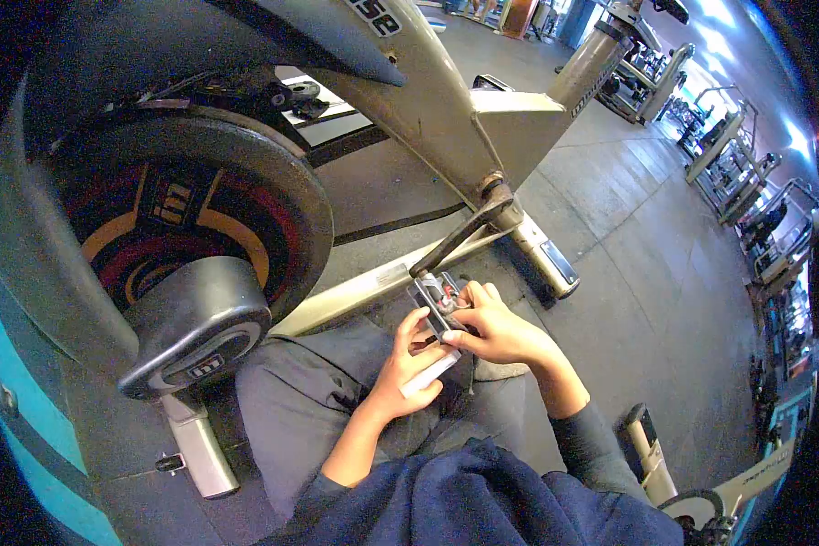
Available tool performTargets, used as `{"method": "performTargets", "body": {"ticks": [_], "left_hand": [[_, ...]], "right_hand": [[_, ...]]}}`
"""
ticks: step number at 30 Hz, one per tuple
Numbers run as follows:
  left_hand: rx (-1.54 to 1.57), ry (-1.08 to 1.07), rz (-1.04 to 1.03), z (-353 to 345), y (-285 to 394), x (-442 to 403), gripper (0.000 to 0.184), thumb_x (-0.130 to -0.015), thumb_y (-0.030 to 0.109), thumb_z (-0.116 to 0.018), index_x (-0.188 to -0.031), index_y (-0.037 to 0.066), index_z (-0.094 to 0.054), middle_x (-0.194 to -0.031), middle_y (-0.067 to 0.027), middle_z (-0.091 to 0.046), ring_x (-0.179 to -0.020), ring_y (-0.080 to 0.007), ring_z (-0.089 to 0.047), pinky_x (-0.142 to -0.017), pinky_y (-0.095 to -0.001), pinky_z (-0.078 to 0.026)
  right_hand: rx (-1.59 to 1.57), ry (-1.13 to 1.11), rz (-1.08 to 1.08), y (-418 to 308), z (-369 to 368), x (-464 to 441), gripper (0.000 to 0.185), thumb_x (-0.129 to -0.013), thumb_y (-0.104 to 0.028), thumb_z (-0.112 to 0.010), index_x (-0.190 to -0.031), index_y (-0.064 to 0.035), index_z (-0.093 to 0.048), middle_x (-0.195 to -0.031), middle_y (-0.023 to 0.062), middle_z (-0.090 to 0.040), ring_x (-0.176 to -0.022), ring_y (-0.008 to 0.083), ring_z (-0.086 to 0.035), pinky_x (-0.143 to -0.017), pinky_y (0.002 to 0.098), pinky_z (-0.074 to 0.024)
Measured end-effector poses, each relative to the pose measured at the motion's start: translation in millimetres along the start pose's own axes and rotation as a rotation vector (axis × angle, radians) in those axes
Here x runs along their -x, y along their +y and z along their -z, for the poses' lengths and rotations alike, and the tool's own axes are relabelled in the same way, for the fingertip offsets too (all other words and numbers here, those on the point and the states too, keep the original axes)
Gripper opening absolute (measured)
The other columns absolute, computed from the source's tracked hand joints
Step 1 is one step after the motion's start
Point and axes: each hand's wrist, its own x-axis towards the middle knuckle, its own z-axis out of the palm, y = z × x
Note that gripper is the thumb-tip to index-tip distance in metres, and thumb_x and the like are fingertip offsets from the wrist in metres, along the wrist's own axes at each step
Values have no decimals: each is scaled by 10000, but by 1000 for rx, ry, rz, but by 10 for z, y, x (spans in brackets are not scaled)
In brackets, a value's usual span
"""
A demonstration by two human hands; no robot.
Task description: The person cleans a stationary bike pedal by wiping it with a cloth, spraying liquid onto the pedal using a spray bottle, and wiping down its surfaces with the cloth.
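right hand (500, 331) pinches near end of pedal (433, 298) — left hand (400, 371) curls round white strip (433, 371)

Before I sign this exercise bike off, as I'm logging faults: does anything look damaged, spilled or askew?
Nothing plainly damaged or spilled stands out on the exercise bike. Its pedal tilts at the crank arm's end, probably just from the left hand and right hand handling it.

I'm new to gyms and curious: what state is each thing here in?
Exercise bike pedal, apparently attached, partly hidden
Crank arm, slanting down to the pedal
Right fingers, closed on the pedal
Left fingers, bent, at the pedal's edge
White item, beside the left fingers; identity unclear
Flywheel, logo legible, seemingly not spinning
Ceiling lights, lit
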Motion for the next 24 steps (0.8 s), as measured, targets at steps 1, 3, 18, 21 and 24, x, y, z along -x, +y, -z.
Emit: {"method": "performTargets", "body": {"ticks": [1,3,18,21,24], "left_hand": [[0,-1,-1,0,-5,3,508,-596,-18,-634,-1095,72,-678,-1485,-180,-209,-1232,-337,-492,-1038,-411,-433],[-55,-21,-11,3,-12,7,495,-600,-12,-636,-1085,76,-682,-1484,-182,-205,-1231,-331,-493,-1045,-411,-425],[-206,146,-48,-21,81,3,563,-569,77,-663,-1124,165,-696,-1411,-195,-338,-1290,-393,-364,-998,-460,-394],[-238,166,-43,-50,130,28,568,-554,86,-668,-1114,176,-698,-1333,-179,-385,-1265,-384,-367,-1009,-463,-378],[-295,226,-117,-106,174,37,541,-546,109,-677,-1082,174,-708,-1254,-167,-430,-1235,-392,-368,-1033,-477,-345]], "right_hand": [[54,14,46,8,-9,-18,288,-836,-287,-669,-805,-3,-628,-956,154,-452,-930,311,-407,-863,407,-348],[120,-25,51,28,7,-52,289,-837,-291,-667,-803,-7,-629,-948,155,-462,-921,319,-404,-849,415,-352],[-1035,243,-286,263,-372,203,274,-946,-247,-581,-1132,-60,-657,-989,-20,-513,-964,124,-484,-910,282,-356],[-1218,311,-295,390,-504,230,281,-947,-198,-588,-1168,-30,-629,-1105,-16,-571,-1101,117,-496,-1000,287,-332],[-1268,401,-262,403,-558,219,288,-938,-216,-605,-1148,-21,-634,-1101,-14,-583,-1083,120,-508,-996,287,-338]]}}
